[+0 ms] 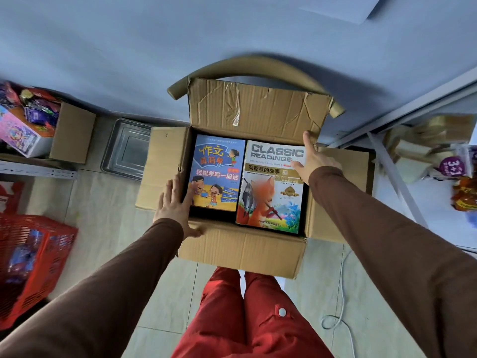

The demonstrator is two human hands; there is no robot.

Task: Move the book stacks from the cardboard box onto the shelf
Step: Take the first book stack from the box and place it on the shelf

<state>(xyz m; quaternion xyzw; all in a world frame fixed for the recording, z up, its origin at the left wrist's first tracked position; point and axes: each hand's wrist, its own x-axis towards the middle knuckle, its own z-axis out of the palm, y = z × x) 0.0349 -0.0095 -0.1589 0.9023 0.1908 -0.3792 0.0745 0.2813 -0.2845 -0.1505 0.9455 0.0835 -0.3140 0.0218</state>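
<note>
An open cardboard box [242,250] sits on a curved-back wooden chair [254,71] against a pale blue wall, all four flaps folded outward. Inside it, two book stacks lie side by side and fill the box. The left one is topped by a blue children's writing book [216,174]; the right one is topped by a "Classic Readings" fox book [271,187], and the two covers nearly touch along the middle.

The left hand [175,205], in a brown sleeve, lies flat with straight, spread fingers on the box's left rim, its thumb on the near flap and its fingertips at the edge of the blue book. The right hand [313,158] reaches to the far right corner, fingers extended, thumb on the fox book's upper corner; whether any finger hooks under the stack seems unclear from here.

To the left on the tiled floor stand a red plastic basket [33,257] and a metal tray [126,148]. A white metal shelf frame [392,174] stands to the right.
</note>
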